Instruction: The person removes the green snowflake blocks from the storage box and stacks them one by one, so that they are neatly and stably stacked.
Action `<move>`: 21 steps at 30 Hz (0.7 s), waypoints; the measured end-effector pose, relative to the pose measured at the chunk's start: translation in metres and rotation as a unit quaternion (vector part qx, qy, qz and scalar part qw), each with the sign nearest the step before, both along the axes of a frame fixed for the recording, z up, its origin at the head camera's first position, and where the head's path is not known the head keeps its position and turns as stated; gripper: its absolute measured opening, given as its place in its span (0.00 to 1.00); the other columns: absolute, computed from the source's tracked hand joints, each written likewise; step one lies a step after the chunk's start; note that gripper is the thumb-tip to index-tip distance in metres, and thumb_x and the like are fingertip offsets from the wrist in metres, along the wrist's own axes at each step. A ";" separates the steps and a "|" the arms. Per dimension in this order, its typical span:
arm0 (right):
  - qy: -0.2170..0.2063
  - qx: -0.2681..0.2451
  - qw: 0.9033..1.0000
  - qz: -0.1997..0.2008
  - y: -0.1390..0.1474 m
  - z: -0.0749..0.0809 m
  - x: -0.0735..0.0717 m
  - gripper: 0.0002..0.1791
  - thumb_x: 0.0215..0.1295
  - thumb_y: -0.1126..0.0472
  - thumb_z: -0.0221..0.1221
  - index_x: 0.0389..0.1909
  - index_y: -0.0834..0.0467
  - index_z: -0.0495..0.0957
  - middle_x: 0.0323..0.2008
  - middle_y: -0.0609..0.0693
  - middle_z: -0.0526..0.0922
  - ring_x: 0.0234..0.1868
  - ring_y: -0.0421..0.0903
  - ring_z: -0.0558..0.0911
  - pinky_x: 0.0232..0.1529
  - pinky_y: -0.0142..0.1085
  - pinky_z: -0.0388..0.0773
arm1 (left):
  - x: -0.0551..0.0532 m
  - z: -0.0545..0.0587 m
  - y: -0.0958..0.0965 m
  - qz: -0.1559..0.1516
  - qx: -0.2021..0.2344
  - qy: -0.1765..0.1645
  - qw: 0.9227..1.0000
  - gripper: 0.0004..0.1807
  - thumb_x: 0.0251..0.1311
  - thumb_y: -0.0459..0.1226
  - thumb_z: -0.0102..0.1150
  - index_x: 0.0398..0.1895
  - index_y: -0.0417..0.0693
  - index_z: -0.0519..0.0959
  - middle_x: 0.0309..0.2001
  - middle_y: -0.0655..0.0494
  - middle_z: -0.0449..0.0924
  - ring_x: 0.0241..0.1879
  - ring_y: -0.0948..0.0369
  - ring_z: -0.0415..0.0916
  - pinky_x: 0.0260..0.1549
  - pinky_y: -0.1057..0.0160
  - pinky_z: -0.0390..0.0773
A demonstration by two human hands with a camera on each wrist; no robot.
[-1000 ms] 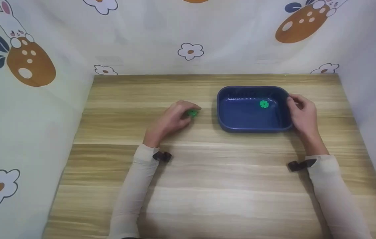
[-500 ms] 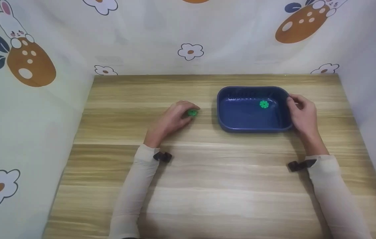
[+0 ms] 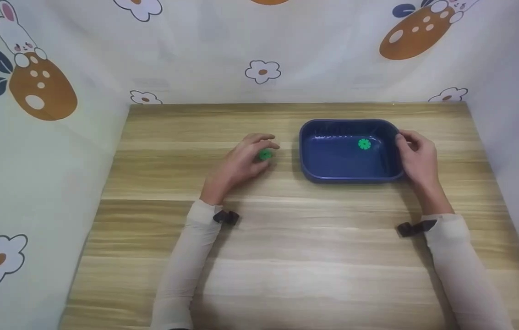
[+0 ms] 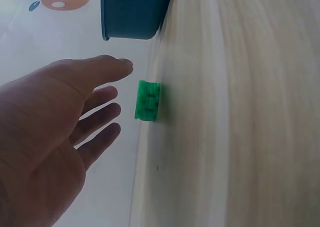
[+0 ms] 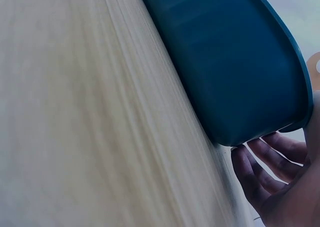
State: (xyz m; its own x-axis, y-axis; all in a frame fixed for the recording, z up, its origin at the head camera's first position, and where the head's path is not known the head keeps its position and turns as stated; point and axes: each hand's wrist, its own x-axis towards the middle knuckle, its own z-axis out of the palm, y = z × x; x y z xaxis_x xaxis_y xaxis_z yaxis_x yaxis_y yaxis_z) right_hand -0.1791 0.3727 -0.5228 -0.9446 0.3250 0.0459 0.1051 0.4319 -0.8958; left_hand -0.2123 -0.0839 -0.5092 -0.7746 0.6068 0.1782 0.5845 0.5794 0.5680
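In the head view my left hand is beside a small stack of green notched plastic discs on the table, fingers apart and loosely bent. The left wrist view shows a gap between the fingers and the green stack. To the right is a dark blue rectangular plastic box with rounded corners. One green notched disc lies inside, near its right end. My right hand grips the box's right wall, thumb over the rim, and its fingers press the outside in the right wrist view.
The wood-patterned table runs under both forearms. A patterned cloth wall stands behind the table, with more along both sides. Each wrist wears a small black camera, such as the left one.
My left fingers have spread and lifted away from the green stack, which stays on the table. My right hand and the blue box have not moved.
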 end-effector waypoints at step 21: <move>0.000 -0.005 1.000 -0.003 0.000 0.000 -0.002 0.23 0.79 0.50 0.59 0.62 0.63 0.85 0.40 0.30 0.85 0.39 0.27 0.85 0.41 0.20 0.80 | 0.000 0.029 0.074 -0.057 0.056 0.087 0.993 0.14 0.77 0.42 0.63 0.59 0.49 0.87 0.67 0.51 0.83 0.71 0.56 0.75 0.76 0.65 0.71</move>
